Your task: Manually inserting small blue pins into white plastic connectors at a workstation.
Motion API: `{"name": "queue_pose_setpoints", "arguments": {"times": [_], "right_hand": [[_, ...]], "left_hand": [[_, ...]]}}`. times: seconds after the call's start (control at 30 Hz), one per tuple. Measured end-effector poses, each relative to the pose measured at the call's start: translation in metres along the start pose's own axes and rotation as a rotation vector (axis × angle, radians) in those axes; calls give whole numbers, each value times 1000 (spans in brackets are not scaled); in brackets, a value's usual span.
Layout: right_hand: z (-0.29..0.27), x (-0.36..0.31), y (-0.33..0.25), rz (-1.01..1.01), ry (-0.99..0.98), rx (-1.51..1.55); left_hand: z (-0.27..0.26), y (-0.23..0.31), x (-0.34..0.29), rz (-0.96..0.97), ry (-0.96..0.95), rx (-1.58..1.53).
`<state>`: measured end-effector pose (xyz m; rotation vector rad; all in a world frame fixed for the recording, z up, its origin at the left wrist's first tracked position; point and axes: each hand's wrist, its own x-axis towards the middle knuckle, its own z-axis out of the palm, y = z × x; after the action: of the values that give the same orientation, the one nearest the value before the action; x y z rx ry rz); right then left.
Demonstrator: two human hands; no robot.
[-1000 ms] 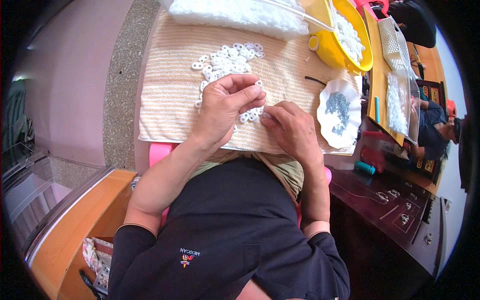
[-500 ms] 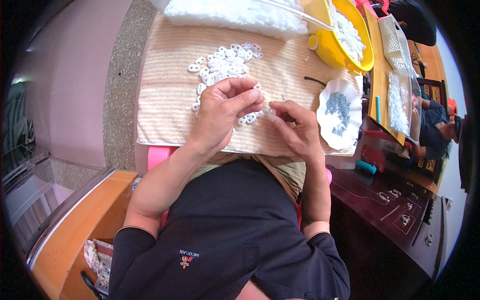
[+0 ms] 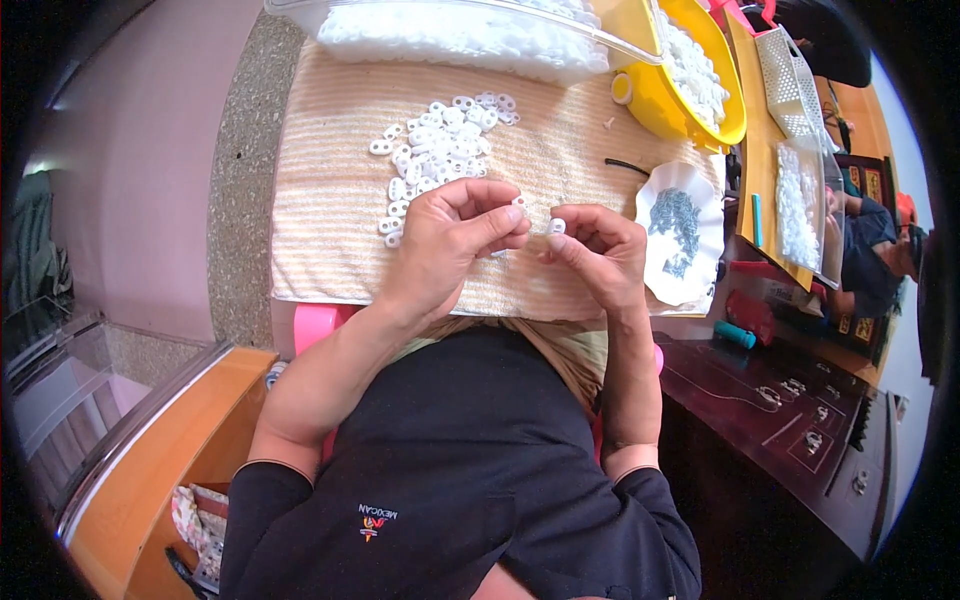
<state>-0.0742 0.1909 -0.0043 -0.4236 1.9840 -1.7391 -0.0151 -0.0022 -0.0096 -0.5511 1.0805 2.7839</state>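
Observation:
Over the front of a striped towel, my left hand pinches a small white plastic piece between thumb and forefinger. Just to its right, my right hand holds another small white piece at its fingertips. The two pieces are close together but apart. Beyond my left hand lies a loose pile of white oval pieces, each with two dark holes; the hand hides the pile's near side. Right of my right hand sits a white wavy-edged dish with tiny dark grey bits in it.
A clear bin full of white pieces stands at the far edge, beside a yellow basin of more white parts. A thin black stick lies near the dish. Another person is at far right, past a clear tray.
Both hands stay close together, fingertips shifting slightly. The white piece in my right fingers now shows more plainly. More of the pile's near left side is uncovered, and the view has shifted a little.

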Motion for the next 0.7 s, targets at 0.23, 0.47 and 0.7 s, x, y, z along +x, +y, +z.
{"name": "queue_pose_setpoints", "arguments": {"times": [0.23, 0.47, 0.7], "right_hand": [[-1, 2, 2, -31, -5, 64], [0, 3, 1, -23, -24, 56], [1, 4, -1, -25, -10, 122]], "left_hand": [[1, -1, -1, -31, -10, 30], [1, -1, -2, -42, -13, 39], [3, -1, -2, -41, -34, 73]]}}
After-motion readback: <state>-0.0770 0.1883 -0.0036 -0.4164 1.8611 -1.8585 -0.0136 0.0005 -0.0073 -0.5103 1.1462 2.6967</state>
